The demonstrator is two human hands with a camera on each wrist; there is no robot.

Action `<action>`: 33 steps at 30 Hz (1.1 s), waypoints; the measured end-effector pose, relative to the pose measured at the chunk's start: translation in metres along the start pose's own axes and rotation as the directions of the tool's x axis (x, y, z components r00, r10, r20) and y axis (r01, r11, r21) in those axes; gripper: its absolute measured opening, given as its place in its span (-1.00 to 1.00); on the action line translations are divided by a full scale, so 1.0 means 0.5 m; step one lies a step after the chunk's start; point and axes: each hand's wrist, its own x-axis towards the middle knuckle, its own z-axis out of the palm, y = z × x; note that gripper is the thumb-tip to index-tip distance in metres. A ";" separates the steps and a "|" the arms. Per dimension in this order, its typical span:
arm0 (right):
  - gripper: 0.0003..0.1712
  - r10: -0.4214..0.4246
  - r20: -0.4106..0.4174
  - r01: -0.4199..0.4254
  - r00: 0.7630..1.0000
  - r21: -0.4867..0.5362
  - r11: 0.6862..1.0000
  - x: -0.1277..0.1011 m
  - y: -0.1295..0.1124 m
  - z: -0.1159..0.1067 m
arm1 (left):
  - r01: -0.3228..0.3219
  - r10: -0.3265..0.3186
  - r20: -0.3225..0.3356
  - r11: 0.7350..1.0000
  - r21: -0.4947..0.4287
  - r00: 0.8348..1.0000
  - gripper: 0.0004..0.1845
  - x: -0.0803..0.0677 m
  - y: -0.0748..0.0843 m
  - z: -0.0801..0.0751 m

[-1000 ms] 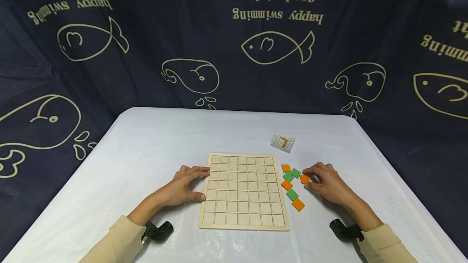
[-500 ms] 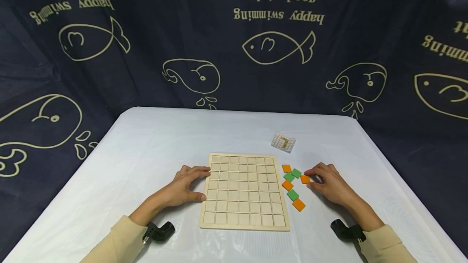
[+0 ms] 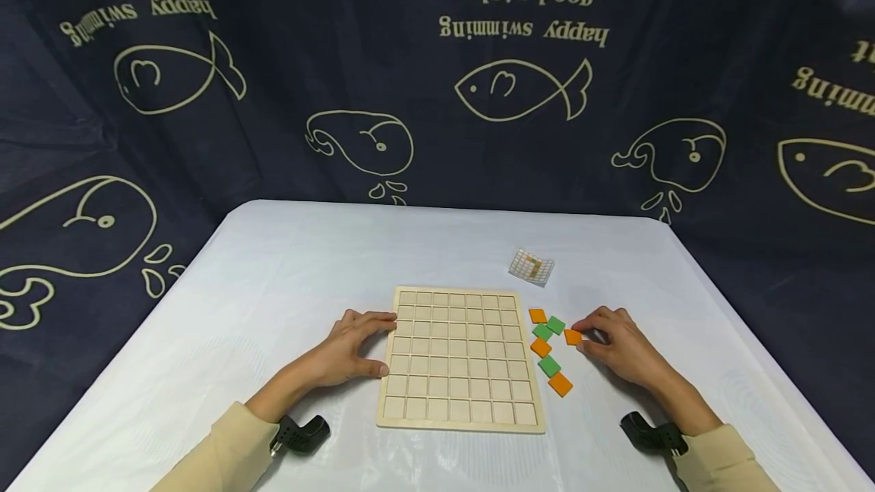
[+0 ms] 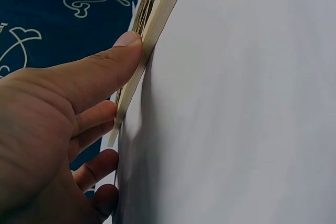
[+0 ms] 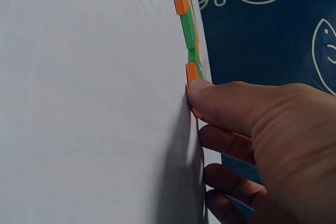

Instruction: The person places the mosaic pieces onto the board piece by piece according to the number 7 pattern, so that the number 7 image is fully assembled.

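Orange tile [image 3: 573,337] lies on the white table [image 3: 287,279], right of the wooden board [image 3: 459,357], at the right end of a loose cluster of tiles. Right hand [image 3: 618,351] is on it: thumb and fingertips pinch the tile at its right edge, fingers curled. In the right wrist view the thumb [image 5: 220,100] presses against the orange tile [image 5: 192,73] at the table surface; tile sits flat, not lifted as far as can be told.

Left hand [image 3: 349,351] rests on the table at the board's left edge. Thumb touches the lower part of that edge, index finger reaches the upper part; fingers spread and mostly straight, gripping nothing. Left wrist view: thumb tip [image 4: 128,43] presses the side of the board [image 4: 152,30], other fingers just beside the edge lower down.

Board is a pale grid of square recesses, all bare. Cluster between board and right hand: another orange tile [image 3: 537,316] at the far end, green tile [image 3: 555,324] just beside it, a second green one [image 3: 543,332] touching that, orange tile [image 3: 541,347] nearer, green tile [image 3: 549,365], then orange tile [image 3: 560,383] nearest the person.

Small patterned card [image 3: 531,266] lies farther back on the table, well apart from the tiles. Beige sleeves, black wrist mounts at both wrists. Dark cloth with fish and whale drawings [image 3: 522,89] hangs behind.
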 end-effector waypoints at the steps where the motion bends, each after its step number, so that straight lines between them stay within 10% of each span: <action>1: -0.76 0.003 0.001 -0.003 1.000 0.002 1.000 0.000 0.000 0.000 | -0.002 0.002 0.001 1.000 0.001 1.000 -0.26 0.001 0.000 0.001; 33: -0.74 -0.096 -0.049 0.101 0.994 0.107 0.989 0.028 -0.094 -0.008 | -0.010 0.011 -0.017 1.000 0.026 1.000 -0.25 0.009 0.012 0.013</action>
